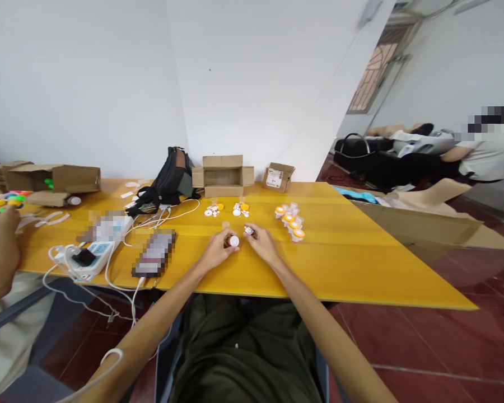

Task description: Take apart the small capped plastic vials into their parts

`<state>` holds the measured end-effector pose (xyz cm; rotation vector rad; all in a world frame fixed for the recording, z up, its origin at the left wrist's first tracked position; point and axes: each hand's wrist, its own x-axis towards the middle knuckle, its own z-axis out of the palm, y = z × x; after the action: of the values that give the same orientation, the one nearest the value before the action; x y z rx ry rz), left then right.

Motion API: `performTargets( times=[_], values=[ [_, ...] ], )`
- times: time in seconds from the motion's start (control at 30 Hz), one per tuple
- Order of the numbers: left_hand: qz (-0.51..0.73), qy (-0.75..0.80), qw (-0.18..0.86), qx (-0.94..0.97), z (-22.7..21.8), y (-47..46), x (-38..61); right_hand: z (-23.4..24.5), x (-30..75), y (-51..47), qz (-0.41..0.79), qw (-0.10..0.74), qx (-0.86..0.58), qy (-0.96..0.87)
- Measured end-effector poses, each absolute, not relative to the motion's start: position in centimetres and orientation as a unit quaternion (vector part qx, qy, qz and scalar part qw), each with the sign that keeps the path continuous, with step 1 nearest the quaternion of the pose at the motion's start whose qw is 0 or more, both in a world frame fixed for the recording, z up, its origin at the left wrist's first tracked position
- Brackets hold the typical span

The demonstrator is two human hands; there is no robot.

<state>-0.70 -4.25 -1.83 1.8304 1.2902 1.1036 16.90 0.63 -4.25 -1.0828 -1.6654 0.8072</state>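
My left hand (217, 249) is closed around a small brown bottle with a white cap (234, 241), the cap turned toward me. Just right of it, my right hand (261, 244) pinches a small white piece with dark spots (248, 230); its exact kind is too small to tell. A small clear round piece (225, 225) lies beyond my left hand. Farther back are two groups of small white pieces (237, 212) with orange lids (220, 207). To the right stand several clear cups with orange-and-white lids (297, 235), set close together in a slanting row.
An open cardboard box (223, 190), a smaller box (278, 177) and a black backpack (172, 176) stand along the wall. A phone (154, 253) and a white power strip (96, 260) with tangled cables lie left. A co-worker's hand (2, 229) is at far left.
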Motion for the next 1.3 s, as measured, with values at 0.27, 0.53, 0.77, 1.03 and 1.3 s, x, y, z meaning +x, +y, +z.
performTargets(
  times=[0.27, 0.53, 0.77, 1.03, 1.3],
  values=[
    [0.406, 0.497, 0.279, 0.715, -1.7, -4.3, -0.8, -5.3, 16.9, 0.6, 0.176, 0.418, -0.452, -0.768],
    [0.403, 0.501, 0.243, 0.726, -1.2, -4.6, -0.8, -5.6, 16.8, 0.7, 0.144, 0.393, -0.475, -0.774],
    [0.406, 0.502, 0.240, 0.725, -1.7, -4.3, -0.9, -5.7, 16.7, 0.6, 0.132, 0.394, -0.485, -0.770],
    [0.463, 0.511, 0.217, 0.691, -1.0, -4.5, -0.8, -4.4, 16.6, -0.1, 0.128, 0.424, -0.452, -0.774],
    [0.529, 0.564, 0.159, 0.614, -0.5, -4.3, -2.0, -3.0, 16.0, -1.6, 0.140, 0.351, -0.399, -0.835]
  ],
)
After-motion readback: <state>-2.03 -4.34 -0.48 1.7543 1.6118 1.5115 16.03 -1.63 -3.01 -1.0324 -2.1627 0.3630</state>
